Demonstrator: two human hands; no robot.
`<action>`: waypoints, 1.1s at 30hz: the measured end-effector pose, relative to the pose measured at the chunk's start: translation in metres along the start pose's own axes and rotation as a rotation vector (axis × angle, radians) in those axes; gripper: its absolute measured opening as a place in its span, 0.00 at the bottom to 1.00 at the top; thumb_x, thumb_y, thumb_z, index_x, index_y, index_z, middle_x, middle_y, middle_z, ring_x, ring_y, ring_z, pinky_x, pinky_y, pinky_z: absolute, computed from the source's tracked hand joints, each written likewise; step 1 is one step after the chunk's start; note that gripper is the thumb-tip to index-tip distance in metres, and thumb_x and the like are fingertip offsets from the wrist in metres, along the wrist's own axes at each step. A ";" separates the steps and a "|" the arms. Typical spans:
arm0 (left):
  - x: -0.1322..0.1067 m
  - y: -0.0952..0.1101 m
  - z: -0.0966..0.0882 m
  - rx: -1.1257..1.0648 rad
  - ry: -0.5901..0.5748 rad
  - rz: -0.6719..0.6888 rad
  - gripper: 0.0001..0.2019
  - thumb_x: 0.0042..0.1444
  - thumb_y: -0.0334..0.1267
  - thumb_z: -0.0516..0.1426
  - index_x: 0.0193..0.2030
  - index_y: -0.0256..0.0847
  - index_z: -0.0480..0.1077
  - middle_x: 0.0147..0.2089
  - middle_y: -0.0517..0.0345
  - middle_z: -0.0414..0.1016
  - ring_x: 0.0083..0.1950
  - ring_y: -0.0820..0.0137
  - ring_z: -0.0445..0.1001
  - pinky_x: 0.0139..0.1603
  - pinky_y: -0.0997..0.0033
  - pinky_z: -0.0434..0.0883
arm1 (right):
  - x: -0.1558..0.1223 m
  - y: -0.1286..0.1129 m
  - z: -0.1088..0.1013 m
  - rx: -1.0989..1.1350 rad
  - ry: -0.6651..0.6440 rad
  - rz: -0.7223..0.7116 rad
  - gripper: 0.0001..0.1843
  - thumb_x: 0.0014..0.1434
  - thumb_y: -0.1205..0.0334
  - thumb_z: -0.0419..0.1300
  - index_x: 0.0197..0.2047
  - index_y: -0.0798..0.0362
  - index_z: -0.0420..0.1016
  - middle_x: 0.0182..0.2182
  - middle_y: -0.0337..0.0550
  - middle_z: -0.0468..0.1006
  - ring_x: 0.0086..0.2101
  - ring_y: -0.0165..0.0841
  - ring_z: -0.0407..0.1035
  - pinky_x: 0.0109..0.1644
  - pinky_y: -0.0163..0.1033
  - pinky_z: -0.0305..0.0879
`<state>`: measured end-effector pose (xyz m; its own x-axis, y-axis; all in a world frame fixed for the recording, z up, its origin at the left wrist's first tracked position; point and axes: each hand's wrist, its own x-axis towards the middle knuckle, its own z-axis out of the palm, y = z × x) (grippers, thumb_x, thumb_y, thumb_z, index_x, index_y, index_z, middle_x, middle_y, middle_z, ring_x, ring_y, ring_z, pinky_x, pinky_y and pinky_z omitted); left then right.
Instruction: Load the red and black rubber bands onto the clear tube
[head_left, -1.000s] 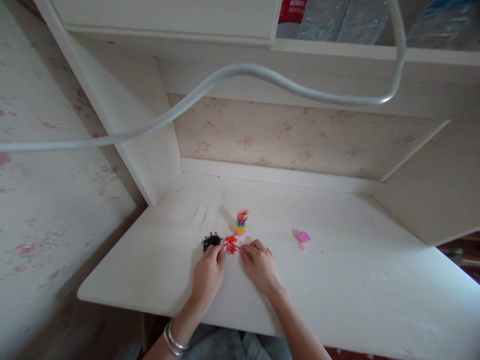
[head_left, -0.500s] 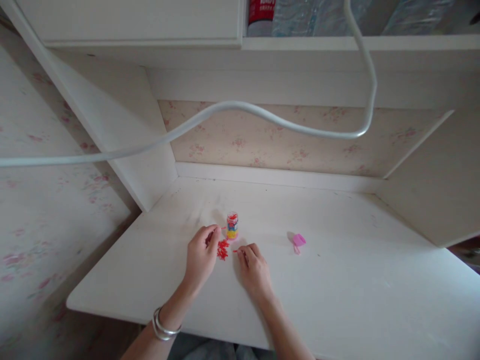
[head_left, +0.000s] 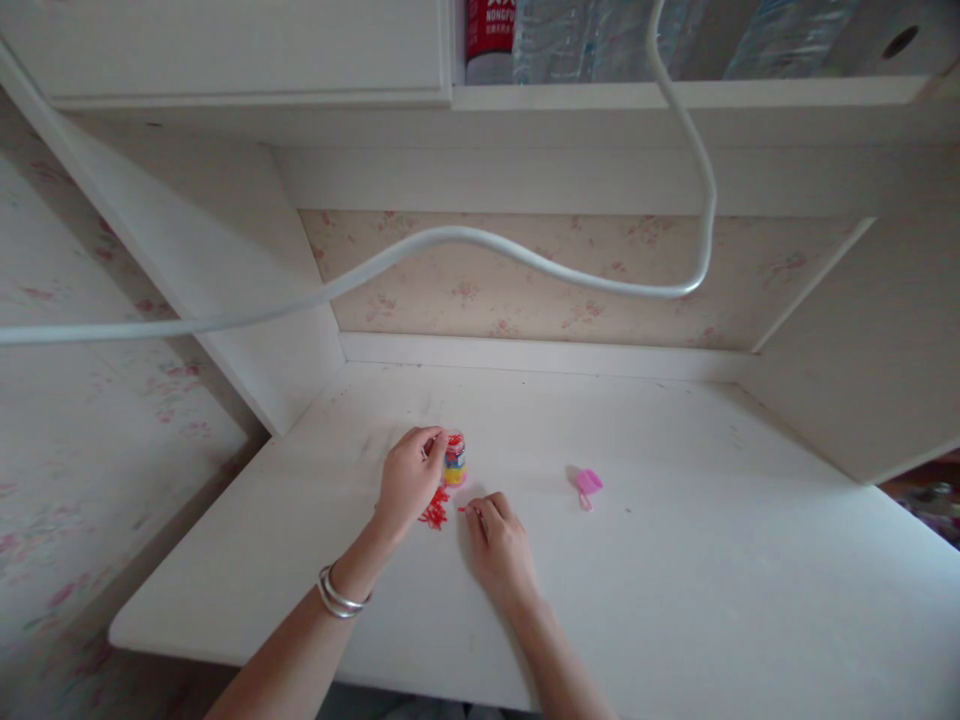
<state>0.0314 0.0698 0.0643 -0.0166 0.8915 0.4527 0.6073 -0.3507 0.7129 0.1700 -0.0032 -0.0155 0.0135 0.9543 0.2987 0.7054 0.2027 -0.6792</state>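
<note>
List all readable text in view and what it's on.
"NONGFU": on the red-labelled item at the top.
Line above it: cut off by the frame, unreadable.
Smaller characters beneath: too blurred to read.
Jar: colourful, no readable text.

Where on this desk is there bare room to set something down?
The widest nearly bare stretch of the desk lies right of the pink piece, toward the right side panel. A smaller patch lies between that piece and the right hand. It's crowded around the jar, the red pieces and the left hand.
</note>
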 end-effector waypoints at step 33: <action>-0.125 -0.050 -0.046 0.002 -0.272 -0.185 0.15 0.63 0.45 0.45 0.39 0.43 0.71 0.34 0.57 0.71 0.34 0.71 0.69 0.34 0.73 0.65 | 0.070 -0.055 -0.048 0.175 0.189 -0.055 0.15 0.62 0.54 0.51 0.35 0.52 0.76 0.34 0.41 0.72 0.25 0.26 0.63 0.31 0.34 0.61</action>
<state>-0.0331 -0.0374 -0.0033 0.0863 0.9840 0.1558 0.6155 -0.1756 0.7684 0.1658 0.0422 0.0750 0.1224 0.8858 0.4476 0.5758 0.3039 -0.7590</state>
